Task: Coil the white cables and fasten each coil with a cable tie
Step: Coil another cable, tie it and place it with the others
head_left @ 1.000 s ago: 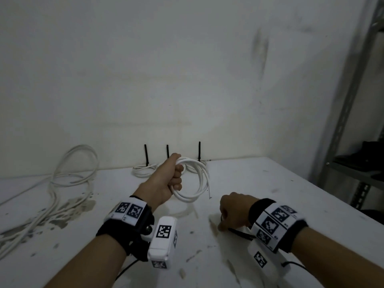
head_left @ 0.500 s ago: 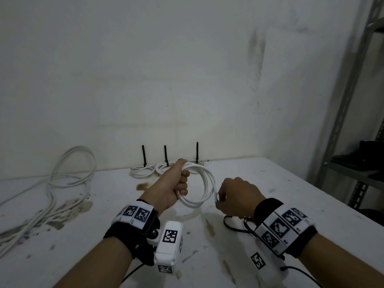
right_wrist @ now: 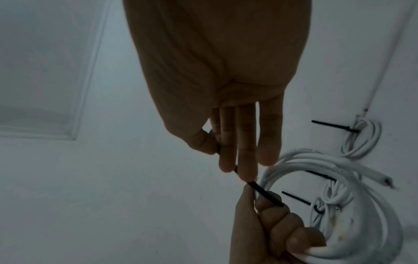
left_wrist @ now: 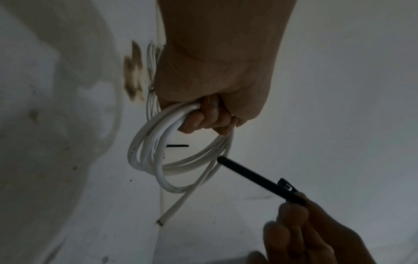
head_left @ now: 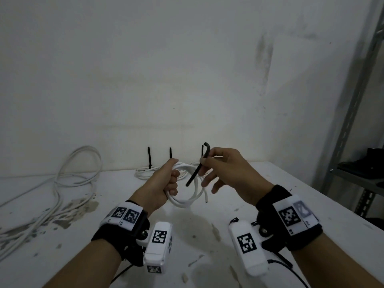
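The left hand [head_left: 164,183] gripped a round coil of stiff white cable [head_left: 187,190], held upright above the stained white table [head_left: 270,204], one cut end hanging loose. Just to its right, the right hand [head_left: 226,171] pinched a thin black plastic cable tie [head_left: 198,165] between thumb and fingers, other fingers spread. The tie's long axis slanted down and left, its free tip pointing into the coil's opening, near the strands; whether it touched them was unclear. No readable writing showed, only square coded markers on the wristbands [head_left: 289,217]
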The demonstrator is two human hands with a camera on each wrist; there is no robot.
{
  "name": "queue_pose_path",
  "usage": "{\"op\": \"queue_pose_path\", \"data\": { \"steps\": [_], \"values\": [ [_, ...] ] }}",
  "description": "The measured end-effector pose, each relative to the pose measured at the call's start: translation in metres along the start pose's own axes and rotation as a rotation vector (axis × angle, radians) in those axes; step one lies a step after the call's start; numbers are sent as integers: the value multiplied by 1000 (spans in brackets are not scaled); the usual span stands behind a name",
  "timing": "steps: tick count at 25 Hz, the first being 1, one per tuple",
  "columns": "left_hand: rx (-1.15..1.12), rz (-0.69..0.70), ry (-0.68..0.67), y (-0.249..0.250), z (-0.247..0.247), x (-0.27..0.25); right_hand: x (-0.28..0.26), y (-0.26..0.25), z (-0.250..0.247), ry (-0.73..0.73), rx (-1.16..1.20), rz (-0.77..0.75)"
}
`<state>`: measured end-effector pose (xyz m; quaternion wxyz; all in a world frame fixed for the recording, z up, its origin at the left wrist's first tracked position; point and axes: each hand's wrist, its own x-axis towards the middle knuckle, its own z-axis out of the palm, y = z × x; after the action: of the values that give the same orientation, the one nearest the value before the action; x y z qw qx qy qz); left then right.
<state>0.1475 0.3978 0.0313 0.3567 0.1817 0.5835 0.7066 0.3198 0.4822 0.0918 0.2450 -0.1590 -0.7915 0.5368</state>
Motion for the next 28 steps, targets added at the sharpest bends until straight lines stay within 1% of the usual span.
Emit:
{"op": "queue_pose_path", "data": {
  "steps": [2,3,6,7,9,11,12,14,17,19,21,25,28],
  "values": [
    [7,21,-8,4,-13,-7,8,3,16,-47,-36,-86],
    [11,29,-11,6,-18,-11,13,9,21,-45,-109,-159],
    [8,65,8,18,-47,-24,37,28,54,14,-442,-437],
    [-2,77,17,23,-59,-29,45,33,69,52,-490,-524],
    [-61,102,33,31,-79,-38,58,40,99,131,-413,-659],
    [-131,128,68,39,-100,-46,68,40,129,203,-301,-718],
    [-151,136,98,42,-113,-49,72,39,145,225,-285,-748],
    [-171,135,135,45,-133,-53,78,35,169,258,-323,-868],
    [-160,105,116,50,-158,-59,91,33,198,288,-396,-1025],
    [-161,96,66,54,-170,-62,99,32,210,294,-423,-1055],
    [-193,121,49,57,-176,-64,103,31,219,283,-406,-1048],
    [-294,208,143,57,-183,-56,104,32,226,244,-240,-958],
    [-401,240,156,55,-186,-51,101,35,226,199,-207,-940]
  ]
}}
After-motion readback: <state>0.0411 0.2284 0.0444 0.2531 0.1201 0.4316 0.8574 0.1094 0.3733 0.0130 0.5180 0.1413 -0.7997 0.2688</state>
